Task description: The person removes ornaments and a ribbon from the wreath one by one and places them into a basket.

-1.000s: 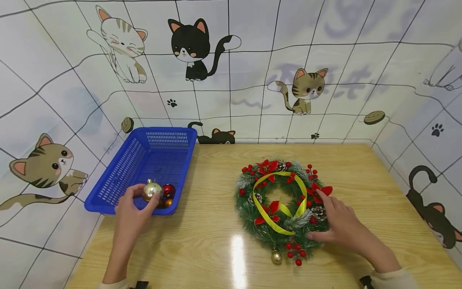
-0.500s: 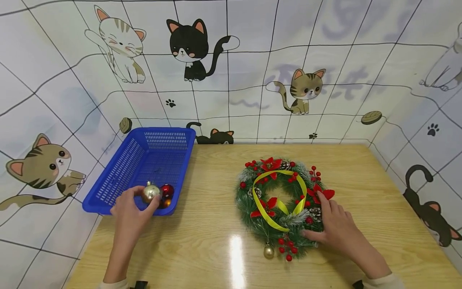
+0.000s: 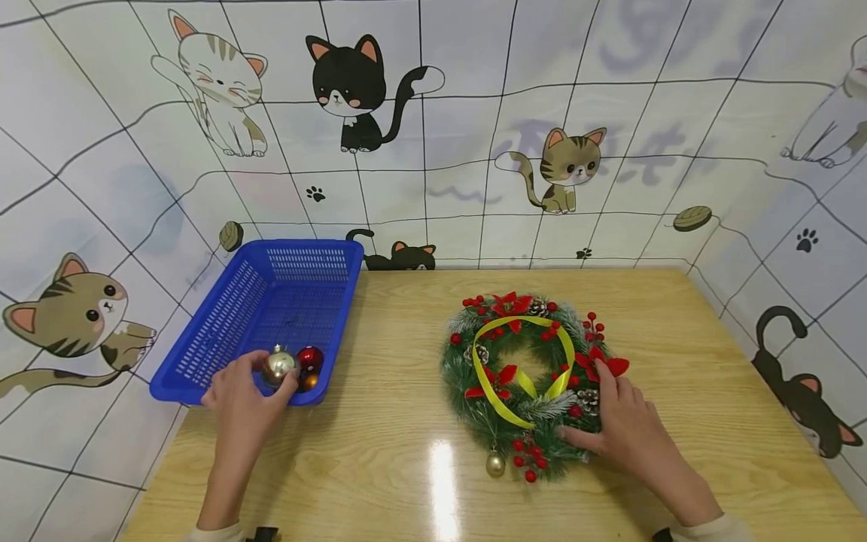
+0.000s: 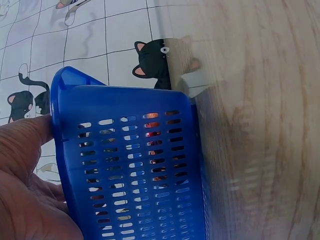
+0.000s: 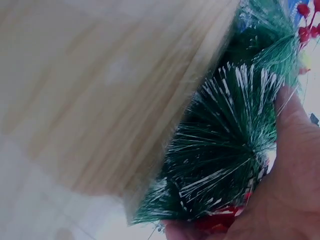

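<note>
My left hand [image 3: 242, 403] holds a shiny gold Christmas ball [image 3: 281, 366] between thumb and fingers, inside the near end of the blue plastic basket [image 3: 347, 316]. Beside that ball sit a red ball [image 3: 310, 358] and an orange one [image 3: 308, 381]. In the left wrist view the basket wall [image 4: 125, 165] hides most of the balls. A green Christmas wreath [image 3: 467, 391] lies on the table, and my right hand [image 3: 630, 425] grips its right edge. Red poinsettias, berries and pinecones decorate it; a yellow ribbon [image 3: 572, 354] lies across it. A small gold ball [image 3: 495, 464] hangs at its near edge.
The wooden table [image 3: 400, 331] runs between basket and wreath. Behind it and at both sides stands a white cloth wall [image 3: 460, 135] with printed cats and grid lines. The basket stands at the table's left, close to that wall.
The wreath has turned clockwise under my right hand, its small gold ball swinging leftward. My left hand and the gold ball have sunk slightly in the basket. The head view has shifted slightly.
</note>
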Motion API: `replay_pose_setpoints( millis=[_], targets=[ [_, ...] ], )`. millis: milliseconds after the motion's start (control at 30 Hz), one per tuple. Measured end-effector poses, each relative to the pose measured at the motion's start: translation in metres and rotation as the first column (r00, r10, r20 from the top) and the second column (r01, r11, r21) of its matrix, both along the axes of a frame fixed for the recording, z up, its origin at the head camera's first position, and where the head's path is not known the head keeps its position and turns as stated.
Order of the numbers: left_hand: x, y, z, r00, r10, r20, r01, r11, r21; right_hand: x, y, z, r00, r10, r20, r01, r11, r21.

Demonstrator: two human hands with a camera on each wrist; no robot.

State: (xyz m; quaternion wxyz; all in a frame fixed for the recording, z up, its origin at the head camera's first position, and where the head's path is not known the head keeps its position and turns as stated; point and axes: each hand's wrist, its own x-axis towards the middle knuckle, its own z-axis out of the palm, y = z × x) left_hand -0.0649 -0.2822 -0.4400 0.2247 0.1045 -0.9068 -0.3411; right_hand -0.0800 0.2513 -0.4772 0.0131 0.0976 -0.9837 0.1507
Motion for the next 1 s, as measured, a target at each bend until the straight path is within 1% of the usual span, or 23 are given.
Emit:
replay_pose_setpoints(
  millis=[133,233,400,567,733,900,1000],
  targets=[
    [-0.001,0.001,-0.001,1.0,0.011,-0.007,-0.011,1.0,-0.015,0.002,-0.005,0.0,1.0,-0.023,-0.013,0.023,1.0,-0.001],
    [-0.001,0.001,-0.002,1.0,0.016,-0.012,-0.016,1.0,-0.023,0.003,-0.006,0.001,0.999,-0.027,-0.027,0.027,1.0,0.005],
    [-0.002,0.001,-0.003,1.0,0.024,-0.009,-0.025,0.999,-0.034,0.004,-0.007,0.001,0.999,-0.034,-0.023,0.035,0.999,0.015],
    [-0.001,0.002,-0.001,1.0,0.021,0.0,-0.021,0.999,-0.035,0.005,-0.009,0.002,0.998,-0.053,-0.028,0.054,0.998,0.02],
    [-0.001,0.003,0.001,1.0,0.013,0.011,-0.013,0.999,-0.034,0.008,-0.012,0.002,0.996,-0.065,-0.067,0.068,0.997,0.036],
    [-0.001,0.004,0.0,1.0,0.011,-0.001,-0.011,0.999,-0.036,0.01,-0.015,0.002,0.993,-0.072,-0.091,0.078,0.995,0.057],
    [-0.002,0.004,-0.001,1.0,0.015,-0.006,-0.016,0.999,-0.039,0.011,-0.017,0.002,0.992,-0.083,-0.091,0.089,0.993,0.072]
  ],
)
